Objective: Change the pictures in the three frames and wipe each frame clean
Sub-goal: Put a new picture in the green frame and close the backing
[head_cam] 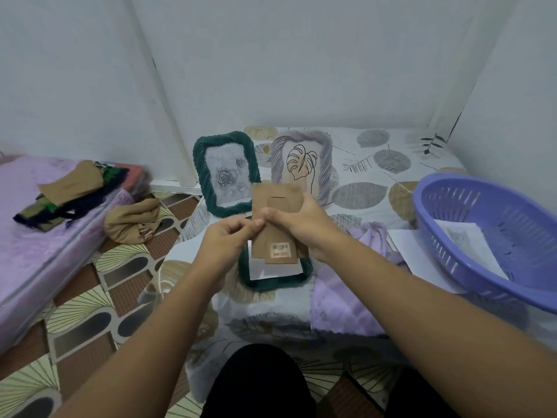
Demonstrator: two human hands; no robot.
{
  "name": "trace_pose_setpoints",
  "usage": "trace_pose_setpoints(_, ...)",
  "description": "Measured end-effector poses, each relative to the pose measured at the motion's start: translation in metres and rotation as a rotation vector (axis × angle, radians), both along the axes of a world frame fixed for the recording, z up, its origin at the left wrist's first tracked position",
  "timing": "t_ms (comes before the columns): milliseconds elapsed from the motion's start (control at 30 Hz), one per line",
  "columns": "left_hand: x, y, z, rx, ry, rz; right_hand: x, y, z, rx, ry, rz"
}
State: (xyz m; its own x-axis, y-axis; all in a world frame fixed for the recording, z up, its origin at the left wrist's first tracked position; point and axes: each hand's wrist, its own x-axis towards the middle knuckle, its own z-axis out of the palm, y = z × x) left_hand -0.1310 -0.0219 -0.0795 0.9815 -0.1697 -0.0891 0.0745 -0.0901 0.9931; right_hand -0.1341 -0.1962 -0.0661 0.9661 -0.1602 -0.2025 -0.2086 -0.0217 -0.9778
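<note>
The step in hand looks like the picture change on the third frame: both hands hold its brown backing board (277,224) up at the centre of the view, above the dark green frame (275,277) that lies face down on the bed with a white sheet showing in its opening. The left hand (232,236) pinches the board's left edge between curled fingers and thumb, and the right hand (297,220) wraps its fingers round the right edge, thumb on the front. Behind, at upper centre, a second green frame (226,173) with a rose picture and a lilac frame (301,165) with a leaf drawing stand upright, just beside each other. Next, I judge, the board must be lowered squarely into the lying frame's recess, its edges lined up with the rim, then the frame wiped with the purple cloth (340,297) spread just right of it. Open room lies toward the viewer; the standing frames are near behind, and the purple basket (452,251) with loose papers crowds the right.
</note>
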Motion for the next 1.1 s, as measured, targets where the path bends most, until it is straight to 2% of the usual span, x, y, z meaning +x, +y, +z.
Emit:
trace_pose_setpoints(167, 0.000, 0.012, -0.010, 0.023, 0.083, 0.099, -0.011, -0.020, -0.013, -0.210, -0.060, 0.087)
trace_pose_setpoints(333, -0.004, 0.007, -0.014, 0.072, 0.129, 0.135, -0.016, -0.032, -0.029, -0.245, -0.083, 0.139)
trace_pose_setpoints(500, -0.001, 0.009, -0.019, 0.419, -0.031, 0.201, -0.008, -0.037, -0.046, -0.338, -0.049, 0.123)
trace_pose_setpoints(600, 0.000, 0.009, -0.019, 0.545, -0.088, 0.179, -0.005, -0.039, -0.052, -0.431, -0.064, 0.110)
trace_pose_setpoints(1100, 0.003, 0.009, -0.024, 0.629, -0.091, 0.137, -0.003, -0.042, -0.058, -0.569, -0.095, 0.128)
